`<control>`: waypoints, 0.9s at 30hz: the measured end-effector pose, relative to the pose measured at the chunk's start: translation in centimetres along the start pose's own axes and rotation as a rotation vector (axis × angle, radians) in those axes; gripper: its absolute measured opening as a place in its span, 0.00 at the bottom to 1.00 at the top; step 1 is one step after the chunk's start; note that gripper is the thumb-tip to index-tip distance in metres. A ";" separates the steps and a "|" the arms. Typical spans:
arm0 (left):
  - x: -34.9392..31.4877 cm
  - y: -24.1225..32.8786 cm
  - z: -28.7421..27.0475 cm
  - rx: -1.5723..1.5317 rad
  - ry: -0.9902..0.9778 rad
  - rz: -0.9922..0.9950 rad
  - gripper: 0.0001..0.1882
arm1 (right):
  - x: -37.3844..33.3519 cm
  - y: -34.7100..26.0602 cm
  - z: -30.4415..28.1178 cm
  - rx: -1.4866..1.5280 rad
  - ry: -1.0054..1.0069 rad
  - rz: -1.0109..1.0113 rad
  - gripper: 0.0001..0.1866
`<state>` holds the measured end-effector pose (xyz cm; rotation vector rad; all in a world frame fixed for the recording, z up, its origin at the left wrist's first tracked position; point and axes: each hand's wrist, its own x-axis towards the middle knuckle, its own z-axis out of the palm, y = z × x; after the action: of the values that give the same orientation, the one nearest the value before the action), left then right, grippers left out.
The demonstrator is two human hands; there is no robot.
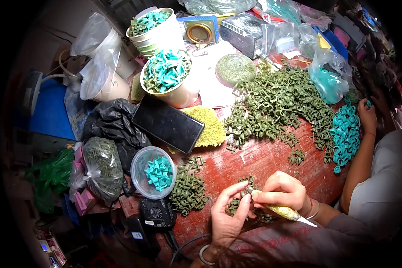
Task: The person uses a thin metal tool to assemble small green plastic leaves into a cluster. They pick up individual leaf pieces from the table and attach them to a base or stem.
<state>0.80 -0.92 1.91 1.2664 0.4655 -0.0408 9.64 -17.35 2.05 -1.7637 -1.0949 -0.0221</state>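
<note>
Near the front of the red table, my left hand (228, 214) pinches a small dark green piece, mostly hidden between thumb and fingers. My right hand (285, 190) grips a pen-like tool (283, 211) with a yellow wrapped handle and a white tapered rear end. Its front end meets the fingertips of my left hand. Several loose green pieces (233, 206) lie beneath and around my fingers. Left of my hands is a small heap of green ring-like pieces (186, 192). A clear round tub (136, 178) beside that heap holds teal pieces (158, 173).
A large pile of green pieces (277, 102) covers the far right. Teal rings (345, 134) lie by a co-worker's hand (367, 117). A black phone (167, 124) rests on a yellow sponge (207, 127). Filled buckets (183, 96) stand behind, and a small black box (157, 213) sits left.
</note>
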 end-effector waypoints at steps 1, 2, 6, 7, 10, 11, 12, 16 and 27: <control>-0.2 -0.1 -0.5 0.012 0.037 -0.002 0.16 | 0.2 0.6 0.9 0.036 -0.008 -0.011 0.17; -0.4 -0.2 -1.0 -0.020 0.092 -0.013 0.15 | 0.3 1.2 2.0 0.077 -0.011 -0.026 0.17; -0.2 0.2 0.3 -0.071 0.021 -0.018 0.13 | 0.1 -0.3 -0.2 -0.026 -0.003 -0.014 0.17; -0.2 0.2 0.3 -0.069 0.023 -0.019 0.13 | 0.1 -0.3 -0.2 -0.023 -0.002 -0.014 0.17; -0.3 0.4 0.3 -0.057 0.025 -0.010 0.12 | 0.3 -0.3 0.0 -0.011 0.001 -0.030 0.16; -0.4 0.5 0.3 -0.019 0.029 0.010 0.12 | 0.3 -0.3 0.1 -0.011 0.002 -0.032 0.16; -0.3 0.6 0.3 0.017 0.031 0.030 0.12 | 0.3 -0.3 0.1 -0.014 0.003 -0.032 0.16; -0.4 0.8 0.7 -0.016 -0.005 -0.011 0.12 | 0.1 -0.6 -0.3 -0.038 0.029 -0.036 0.16; -0.1 0.1 0.5 -0.100 -0.003 -0.075 0.11 | -0.1 -0.4 -0.3 0.020 0.094 0.021 0.14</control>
<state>0.89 -1.39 2.20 1.1507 0.5065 -0.0822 9.45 -17.60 2.49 -1.7389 -1.0055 -0.0796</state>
